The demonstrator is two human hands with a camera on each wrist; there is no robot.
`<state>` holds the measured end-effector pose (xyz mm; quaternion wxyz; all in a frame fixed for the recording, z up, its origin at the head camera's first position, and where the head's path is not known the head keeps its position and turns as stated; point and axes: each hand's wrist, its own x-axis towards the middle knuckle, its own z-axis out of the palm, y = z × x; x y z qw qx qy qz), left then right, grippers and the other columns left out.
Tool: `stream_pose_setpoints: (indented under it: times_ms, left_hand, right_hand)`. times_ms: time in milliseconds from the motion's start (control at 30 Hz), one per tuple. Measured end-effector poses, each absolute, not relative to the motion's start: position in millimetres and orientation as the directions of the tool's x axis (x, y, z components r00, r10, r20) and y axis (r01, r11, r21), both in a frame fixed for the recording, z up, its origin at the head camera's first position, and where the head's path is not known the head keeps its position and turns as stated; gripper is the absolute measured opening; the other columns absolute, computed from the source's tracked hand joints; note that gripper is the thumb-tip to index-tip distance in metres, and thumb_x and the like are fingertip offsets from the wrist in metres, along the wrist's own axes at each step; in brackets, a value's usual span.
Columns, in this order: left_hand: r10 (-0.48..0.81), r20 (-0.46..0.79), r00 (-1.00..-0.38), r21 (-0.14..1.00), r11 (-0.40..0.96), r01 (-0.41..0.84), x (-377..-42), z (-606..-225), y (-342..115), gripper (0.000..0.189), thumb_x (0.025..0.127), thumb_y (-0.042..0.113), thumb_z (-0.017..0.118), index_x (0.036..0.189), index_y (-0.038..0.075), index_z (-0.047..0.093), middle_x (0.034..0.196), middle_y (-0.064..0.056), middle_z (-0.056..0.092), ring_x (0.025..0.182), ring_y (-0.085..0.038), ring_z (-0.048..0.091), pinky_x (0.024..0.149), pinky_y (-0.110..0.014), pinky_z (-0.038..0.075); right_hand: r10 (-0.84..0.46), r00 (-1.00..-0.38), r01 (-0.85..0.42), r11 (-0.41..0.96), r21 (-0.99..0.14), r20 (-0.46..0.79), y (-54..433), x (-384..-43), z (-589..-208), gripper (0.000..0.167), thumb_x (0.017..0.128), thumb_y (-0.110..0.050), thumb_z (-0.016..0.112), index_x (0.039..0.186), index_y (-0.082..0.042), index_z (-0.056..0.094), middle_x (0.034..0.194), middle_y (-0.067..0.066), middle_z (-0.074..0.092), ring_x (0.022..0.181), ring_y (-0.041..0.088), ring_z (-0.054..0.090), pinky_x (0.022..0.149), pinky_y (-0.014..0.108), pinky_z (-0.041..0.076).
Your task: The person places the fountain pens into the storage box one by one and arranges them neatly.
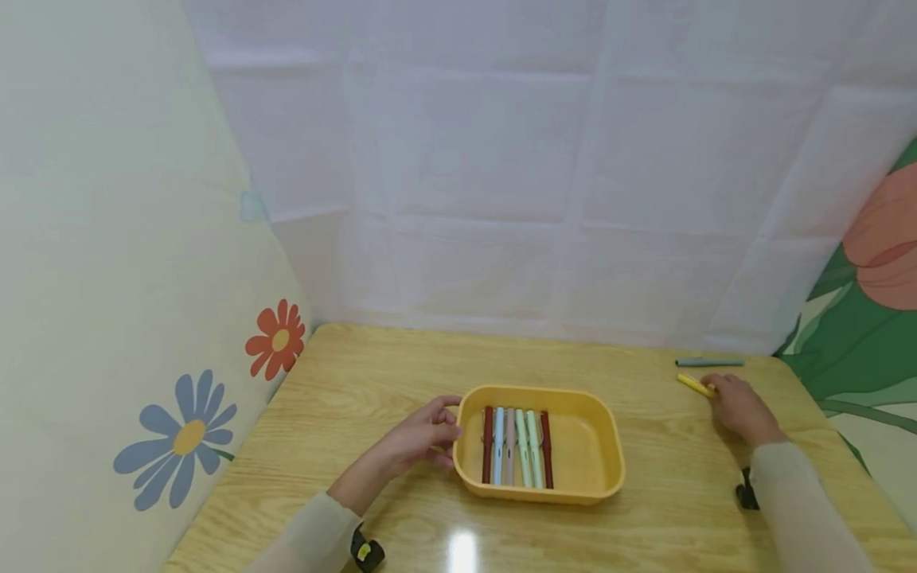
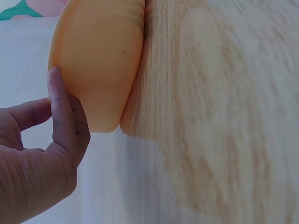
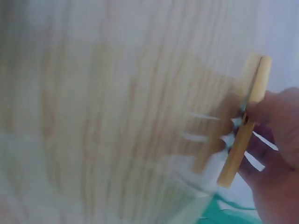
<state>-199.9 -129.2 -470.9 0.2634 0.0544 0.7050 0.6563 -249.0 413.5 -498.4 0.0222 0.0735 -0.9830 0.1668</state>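
Observation:
A yellow plastic tray (image 1: 587, 450) stands on the table, and my left hand (image 1: 419, 436) grips its left rim. In the left wrist view, fingers (image 2: 60, 107) lie against the tray's outer wall (image 2: 103, 60). Several capped pens lie side by side in the tray's left half: a dark red pen (image 1: 488, 446) at each end, with light blue, greyish-pink and light green ones between. At the far right, my right hand (image 1: 741, 407) pinches a yellow pen (image 1: 692, 384). The right wrist view shows this pen (image 3: 237, 156) tilted, close over the table, between thumb and fingers.
A dark teal pen (image 1: 709, 363) lies near the table's back right edge, just beyond the right hand. White cloth (image 1: 458, 199) hangs behind the wooden table (image 1: 387, 358). Flower-patterned walls (image 1: 188, 438) stand at both sides.

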Motion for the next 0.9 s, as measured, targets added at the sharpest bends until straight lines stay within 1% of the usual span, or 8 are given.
stream_pose_setpoints:
  times_ms: [133, 233, 333, 467, 533, 633, 767, 900]
  left_hand:
    - [0.425, -0.301, -0.854, 0.954, 0.136, -0.268, -200, -472, -129, 0.058, 0.097, 0.004, 0.058, 0.151, 0.003, 0.035, 0.098, -0.007, 0.048, 0.073, -0.016, 0.059, 0.058, -0.027, 0.06]
    - [0.424, -0.301, -0.854, 0.954, 0.141, -0.266, -201, -472, -130, 0.058, 0.098, 0.004, 0.057, 0.151, 0.004, 0.035, 0.099, -0.007, 0.049, 0.074, -0.017, 0.059, 0.058, -0.028, 0.06]
    - [0.418, -0.301, -0.857, 0.954, 0.142, -0.265, -201, -472, -130, 0.058, 0.098, 0.004, 0.058, 0.151, 0.004, 0.036, 0.099, -0.007, 0.049, 0.074, -0.017, 0.059, 0.058, -0.028, 0.06]
    - [0.409, -0.3, -0.862, 0.954, 0.139, -0.266, -201, -472, -130, 0.059, 0.097, 0.005, 0.059, 0.151, 0.004, 0.036, 0.1, -0.007, 0.049, 0.074, -0.017, 0.059, 0.059, -0.028, 0.06]
    - [0.408, -0.3, -0.862, 0.954, 0.141, -0.266, -201, -472, -130, 0.059, 0.097, 0.006, 0.059, 0.151, 0.005, 0.036, 0.1, -0.007, 0.049, 0.075, -0.017, 0.059, 0.059, -0.028, 0.06]
    - [0.406, -0.302, -0.863, 0.953, 0.143, -0.266, -201, -471, -130, 0.059, 0.097, 0.005, 0.059, 0.151, 0.005, 0.036, 0.1, -0.008, 0.05, 0.075, -0.017, 0.059, 0.059, -0.029, 0.06]
    - [0.401, -0.305, -0.864, 0.952, 0.145, -0.269, -200, -470, -129, 0.06, 0.096, 0.005, 0.059, 0.151, 0.004, 0.036, 0.099, -0.008, 0.05, 0.075, -0.017, 0.059, 0.059, -0.028, 0.06]
    - [0.404, -0.303, -0.863, 0.953, 0.144, -0.267, -200, -469, -129, 0.059, 0.097, 0.004, 0.058, 0.151, 0.003, 0.036, 0.099, -0.008, 0.05, 0.074, -0.017, 0.059, 0.059, -0.028, 0.06]
  right_hand:
    - [-0.152, -0.984, -0.177, 0.904, -0.389, 0.094, 403, -245, -492, 0.033, 0.091, 0.003, 0.053, 0.121, 0.017, 0.055, 0.1, 0.031, 0.061, 0.09, 0.044, 0.06, 0.079, 0.06, 0.051]
    - [-0.102, -0.991, -0.129, 0.862, -0.49, 0.083, 391, -237, -484, 0.037, 0.092, 0.0, 0.057, 0.124, 0.017, 0.053, 0.1, 0.03, 0.061, 0.089, 0.041, 0.06, 0.074, 0.055, 0.053]
    - [-0.045, -0.997, -0.071, 0.822, -0.566, 0.059, 380, -230, -479, 0.041, 0.09, -0.002, 0.061, 0.127, 0.014, 0.051, 0.105, 0.03, 0.061, 0.094, 0.042, 0.061, 0.075, 0.051, 0.054]
    - [-0.007, -1.0, -0.024, 0.783, -0.621, 0.029, 370, -222, -473, 0.045, 0.089, -0.004, 0.064, 0.129, 0.012, 0.05, 0.109, 0.029, 0.062, 0.098, 0.039, 0.061, 0.073, 0.04, 0.054]
    - [-0.004, -1.0, -0.008, 0.741, -0.671, 0.008, 364, -217, -469, 0.047, 0.091, -0.004, 0.065, 0.131, 0.013, 0.047, 0.111, 0.029, 0.063, 0.097, 0.033, 0.063, 0.071, 0.033, 0.055]
    - [-0.019, -0.999, 0.021, 0.624, -0.781, -0.043, 355, -209, -462, 0.05, 0.095, -0.003, 0.064, 0.136, 0.015, 0.042, 0.114, 0.029, 0.063, 0.093, 0.017, 0.065, 0.071, 0.024, 0.055]
    - [-0.055, -0.993, 0.071, 0.408, -0.91, -0.102, 343, -199, -458, 0.051, 0.101, -0.001, 0.054, 0.142, 0.018, 0.032, 0.117, 0.03, 0.062, 0.088, 0.004, 0.066, 0.08, 0.029, 0.06]
    - [-0.074, -0.983, 0.141, 0.268, -0.953, -0.166, 331, -188, -457, 0.052, 0.106, -0.008, 0.047, 0.149, 0.014, 0.026, 0.122, 0.026, 0.06, 0.094, 0.012, 0.07, 0.088, 0.039, 0.061]
